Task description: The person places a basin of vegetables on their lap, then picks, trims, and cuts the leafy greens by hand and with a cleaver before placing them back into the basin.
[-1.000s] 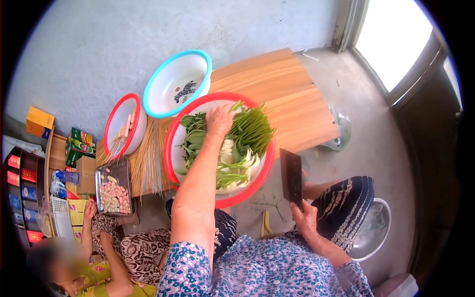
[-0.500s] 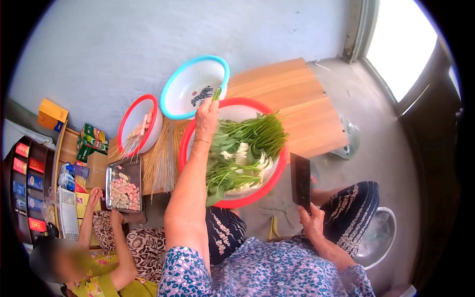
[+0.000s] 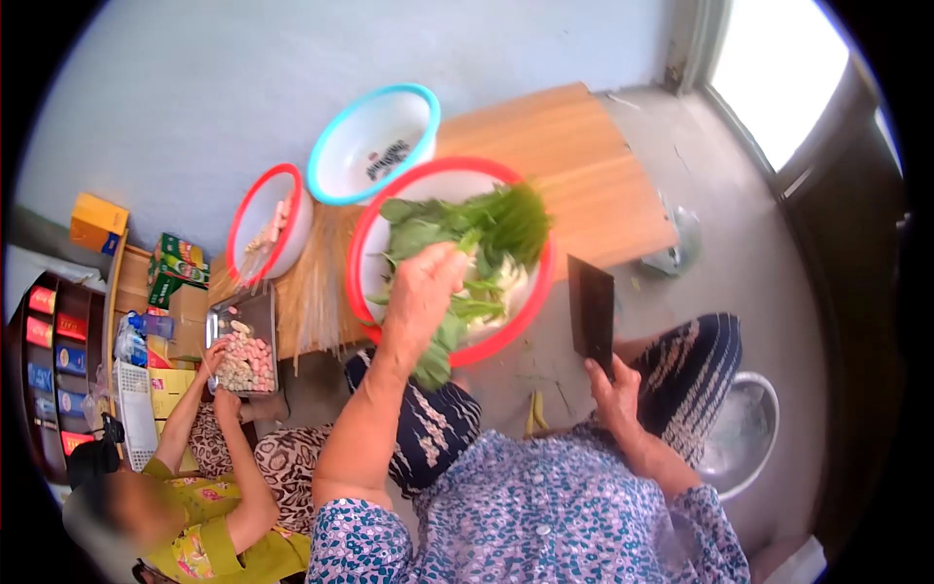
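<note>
My left hand (image 3: 424, 282) is closed round a bunch of leafy greens (image 3: 436, 352), held over the near left part of a red-rimmed basin (image 3: 530, 316); the leaves hang down past its rim. Inside the basin lie green stems (image 3: 514, 226) with pale ends and more leaves. My right hand (image 3: 616, 391) grips the lower end of a dark cleaver (image 3: 591, 310), its blade upright to the right of the basin, above my right knee.
On the wooden table (image 3: 584, 175) stand a blue-rimmed basin (image 3: 336, 161), a smaller red-rimmed basin (image 3: 292, 243) and thin sticks (image 3: 316, 292). At the left, another person (image 3: 229, 506) reaches to a metal tray (image 3: 255, 311). A metal bowl (image 3: 744, 438) sits on the floor.
My left hand has lifted the greens from the basin, then come down nearer my body, leaves hanging. My right hand still holds the cleaver. The other person's hand has moved to the tray.
</note>
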`<move>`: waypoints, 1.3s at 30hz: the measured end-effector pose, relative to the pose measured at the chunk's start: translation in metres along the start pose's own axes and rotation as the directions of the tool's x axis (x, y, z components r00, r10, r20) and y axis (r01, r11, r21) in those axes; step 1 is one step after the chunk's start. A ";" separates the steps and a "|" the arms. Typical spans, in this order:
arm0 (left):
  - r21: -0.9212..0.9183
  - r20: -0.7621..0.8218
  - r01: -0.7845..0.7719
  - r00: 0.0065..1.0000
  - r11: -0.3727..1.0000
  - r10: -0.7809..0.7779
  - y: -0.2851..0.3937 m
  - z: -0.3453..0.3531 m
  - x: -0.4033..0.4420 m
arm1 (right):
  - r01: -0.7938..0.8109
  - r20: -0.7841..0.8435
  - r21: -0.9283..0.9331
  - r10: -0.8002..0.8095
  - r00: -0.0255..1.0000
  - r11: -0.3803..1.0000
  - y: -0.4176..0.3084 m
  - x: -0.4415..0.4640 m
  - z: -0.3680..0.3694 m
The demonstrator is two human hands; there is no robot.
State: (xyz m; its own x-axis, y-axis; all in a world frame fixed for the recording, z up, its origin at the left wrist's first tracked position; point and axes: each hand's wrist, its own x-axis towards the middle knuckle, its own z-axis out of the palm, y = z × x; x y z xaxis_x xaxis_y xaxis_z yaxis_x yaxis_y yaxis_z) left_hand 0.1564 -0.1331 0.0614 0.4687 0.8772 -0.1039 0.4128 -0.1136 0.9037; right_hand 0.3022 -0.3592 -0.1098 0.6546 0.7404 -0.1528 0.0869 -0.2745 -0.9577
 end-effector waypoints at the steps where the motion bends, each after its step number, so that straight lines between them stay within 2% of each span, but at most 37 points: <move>1: -0.079 0.088 0.068 0.994 0.995 -0.061 -0.012 0.014 -0.015 | 0.017 -0.031 0.004 -0.017 0.999 1.000 -0.002 0.000 0.001; 3: -0.206 0.174 0.204 0.970 0.957 -0.170 -0.032 0.044 -0.039 | 0.174 -0.052 -0.038 -0.176 0.983 0.984 -0.010 -0.002 -0.004; 4: -0.241 0.192 0.230 0.964 0.943 -0.186 -0.045 0.057 -0.049 | 0.136 -0.054 -0.050 -0.139 0.989 0.989 -0.008 -0.003 -0.003; 6: -0.276 0.229 0.280 0.948 0.919 -0.220 -0.067 0.078 -0.061 | 0.481 -0.092 -0.091 -0.489 0.868 0.872 -0.003 -0.002 -0.002; 7: -0.256 0.220 0.324 0.937 0.911 -0.271 -0.076 0.086 -0.064 | 0.457 -0.088 -0.102 -0.466 0.881 0.884 -0.004 -0.005 -0.002; 10: -0.246 0.219 0.392 0.913 0.887 -0.343 -0.087 0.100 -0.071 | 0.536 0.036 -0.100 -0.535 0.844 0.838 -0.006 -0.008 -0.006; 16: -0.219 0.253 0.449 0.884 0.866 -0.394 -0.090 0.108 -0.075 | 0.502 0.078 -0.080 -0.496 0.865 0.861 0.000 -0.008 -0.004; 21: -0.307 0.258 0.508 0.858 0.805 -0.443 -0.079 0.115 -0.078 | 0.506 0.088 -0.063 -0.500 0.861 0.860 0.000 -0.008 -0.001; 28: -0.385 0.284 0.507 0.860 0.771 -0.424 -0.087 0.116 -0.079 | 0.527 0.096 -0.132 -0.518 0.850 0.840 -0.001 -0.009 -0.004; 30: -0.423 0.271 0.464 0.884 0.778 -0.380 -0.085 0.117 -0.080 | 0.527 0.098 -0.129 -0.518 0.850 0.840 -0.001 -0.008 -0.004; 33: -0.420 0.267 0.501 0.865 0.757 -0.425 -0.085 0.119 -0.079 | 0.517 0.107 -0.121 -0.507 0.855 0.847 0.002 -0.008 -0.003; 39: -0.412 0.319 0.514 0.855 0.753 -0.409 -0.096 0.118 -0.077 | 0.471 0.110 -0.117 -0.460 0.881 0.874 0.005 -0.009 -0.001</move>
State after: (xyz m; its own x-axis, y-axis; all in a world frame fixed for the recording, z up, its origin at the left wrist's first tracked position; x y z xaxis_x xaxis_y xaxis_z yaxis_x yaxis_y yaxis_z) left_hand 0.1726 -0.2452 -0.0666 0.4810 0.6476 -0.5910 0.2298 0.5574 0.7978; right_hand 0.2979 -0.3675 -0.1128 0.4541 0.8462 0.2789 0.4723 0.0369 -0.8807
